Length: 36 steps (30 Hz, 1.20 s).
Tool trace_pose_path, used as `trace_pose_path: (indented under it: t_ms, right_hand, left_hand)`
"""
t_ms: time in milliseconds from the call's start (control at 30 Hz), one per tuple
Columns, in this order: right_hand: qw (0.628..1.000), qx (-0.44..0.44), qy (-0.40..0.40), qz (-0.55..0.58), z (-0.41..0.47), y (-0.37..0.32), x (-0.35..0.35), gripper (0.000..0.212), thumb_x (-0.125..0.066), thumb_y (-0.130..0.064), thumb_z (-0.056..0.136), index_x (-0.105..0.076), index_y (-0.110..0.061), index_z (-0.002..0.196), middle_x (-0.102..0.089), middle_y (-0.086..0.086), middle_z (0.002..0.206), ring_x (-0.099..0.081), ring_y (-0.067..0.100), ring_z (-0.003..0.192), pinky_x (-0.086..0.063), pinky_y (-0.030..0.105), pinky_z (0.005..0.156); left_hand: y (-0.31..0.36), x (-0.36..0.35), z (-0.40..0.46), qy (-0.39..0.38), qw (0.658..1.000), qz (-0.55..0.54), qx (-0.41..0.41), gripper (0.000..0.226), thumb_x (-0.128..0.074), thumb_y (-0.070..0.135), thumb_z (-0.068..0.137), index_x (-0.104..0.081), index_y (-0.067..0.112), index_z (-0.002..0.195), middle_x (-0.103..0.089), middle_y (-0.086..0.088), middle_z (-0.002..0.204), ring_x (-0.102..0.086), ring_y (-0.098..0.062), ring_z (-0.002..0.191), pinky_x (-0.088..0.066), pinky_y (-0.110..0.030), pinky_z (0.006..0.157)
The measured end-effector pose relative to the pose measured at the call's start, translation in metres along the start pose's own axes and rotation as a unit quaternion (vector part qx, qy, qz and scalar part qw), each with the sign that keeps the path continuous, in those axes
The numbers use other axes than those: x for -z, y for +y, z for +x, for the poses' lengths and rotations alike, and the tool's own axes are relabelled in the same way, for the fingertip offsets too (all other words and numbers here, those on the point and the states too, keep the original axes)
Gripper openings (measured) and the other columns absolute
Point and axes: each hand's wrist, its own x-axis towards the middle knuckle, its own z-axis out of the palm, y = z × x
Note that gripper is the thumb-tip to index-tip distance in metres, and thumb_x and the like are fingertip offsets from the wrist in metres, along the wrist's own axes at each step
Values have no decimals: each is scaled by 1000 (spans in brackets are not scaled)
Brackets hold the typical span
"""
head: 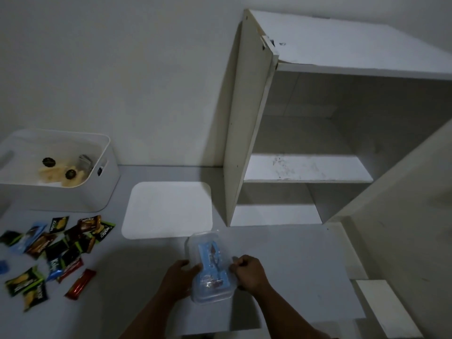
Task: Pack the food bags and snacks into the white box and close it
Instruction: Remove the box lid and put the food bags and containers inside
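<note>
While hands [181, 275] busy; lid [167, 210] beside box [73, 192]

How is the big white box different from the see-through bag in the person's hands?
The white box is solid white and stiff; the clear bag is see-through, showing blue packets inside. The white box stands open on the table at the far left; the clear bag is held near the front by the left hand and right hand. Both already hold food.

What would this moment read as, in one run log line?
hands: left hand and right hand hold clear bag | white box: open, partly filled | lid: off | loose snacks: unpacked
</note>
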Motion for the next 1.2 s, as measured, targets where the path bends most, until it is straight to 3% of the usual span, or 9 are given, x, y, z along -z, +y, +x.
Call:
trace_pose_path:
  t_ms: [133,233,367,533,633,733,967,1100,1200]
  right_hand:
    - [995,-29,-78,60,-5,-4,-6,37,-74,-13,84,-62,-17,119,-70,11,114,-72,22,89,-56,25,58]
    - [991,-35,-98,81,-3,-4,-13,44,-80,-17,71,-66,-12,112,-75,12,104,-76,29,91,-64,37,75]
    - [992,-21,-98,82,7,-18,-23,50,-83,-11,62,-72,-6,111,-78,14,94,-77,31,84,-62,37,68]
    - [993,24,-105,57,5,-101,-40,25,-78,-11,82,-68,-18,104,-76,16,97,-73,27,79,-54,25,54]
    - [991,74,-103,52,7,-167,-59,8,-66,-16,96,-64,-22,102,-73,9,97,-69,23,75,-54,27,52]
    - [986,139,-82,52,15,-232,-87,18,-66,-22,98,-64,-21,115,-72,10,106,-71,27,84,-57,34,63]
    - [974,217,-54,42,20,-372,-174,41,-65,-29,96,-63,-10,132,-68,15,126,-69,31,105,-60,49,91]
    - [976,195,-83,48,17,-428,-232,44,-61,-27,99,-52,-17,141,-62,11,126,-68,27,94,-61,40,68]
    - [982,159,-102,15,23,-451,-272,52,-58,-24,100,-40,-24,149,-56,10,126,-64,26,94,-58,37,63]
  left_hand:
    - [1,6,2,-37,999,-28,29,64,-83,11,80,-52,4,136,-70,-24,104,-66,-24,68,-52,-25,44]
    - [4,15,-2,-77,995,-40,43,82,-95,11,61,-54,8,132,-72,-21,92,-68,-26,68,-57,-35,60]
    - [8,41,-3,-68,992,-97,32,109,-102,4,32,-53,1,129,-66,-19,85,-67,-15,52,-54,-30,46]
    - [47,91,10,-31,995,-92,-36,99,-97,22,48,-55,1,135,-67,-28,121,-65,-23,76,-55,-30,57]
    - [99,134,-9,14,990,-107,-86,80,-93,26,62,-56,11,132,-70,-16,114,-68,-22,78,-58,-32,55]
    - [144,181,-21,37,984,-120,-128,63,-85,32,76,-48,30,128,-66,-7,118,-70,-23,93,-57,-32,62]
    - [212,315,-2,82,973,-99,-190,72,-79,40,83,-44,25,143,-62,-11,129,-69,-25,94,-58,-32,64]
    - [230,396,27,110,975,-49,-188,57,-74,45,86,-56,22,134,-67,-10,123,-66,-20,84,-56,-29,63]
    - [230,440,51,82,984,-38,-154,42,-71,44,88,-61,22,122,-70,-5,109,-69,-26,91,-61,-42,82]
